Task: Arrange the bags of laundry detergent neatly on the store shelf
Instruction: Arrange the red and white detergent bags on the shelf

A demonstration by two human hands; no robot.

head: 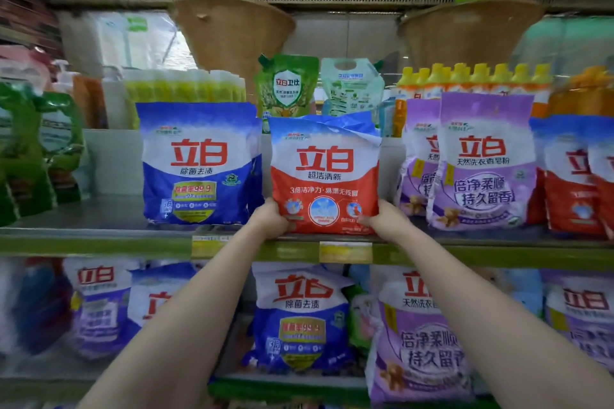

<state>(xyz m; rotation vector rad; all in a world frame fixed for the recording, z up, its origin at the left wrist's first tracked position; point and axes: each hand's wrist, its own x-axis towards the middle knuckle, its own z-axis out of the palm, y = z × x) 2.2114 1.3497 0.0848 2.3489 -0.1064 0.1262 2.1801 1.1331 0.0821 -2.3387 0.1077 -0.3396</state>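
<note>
A red and white detergent bag (pixel 325 173) stands upright at the front of the middle shelf (pixel 99 237). My left hand (pixel 270 219) grips its lower left corner and my right hand (pixel 382 217) grips its lower right corner. Its top edge is crumpled. To its left stands a row of blue and white detergent bags (pixel 197 163). On its right stand two purple detergent bags (pixel 483 163), and further right more red bags (pixel 571 183).
Green refill pouches (pixel 287 86) and yellow-capped bottles (pixel 471 80) stand behind the bags. Two woven baskets (pixel 232 33) hang above. The lower shelf holds a blue bag (pixel 300 319), purple bags (pixel 420 345) and others. Yellow price tags (pixel 345 252) sit on the shelf edge.
</note>
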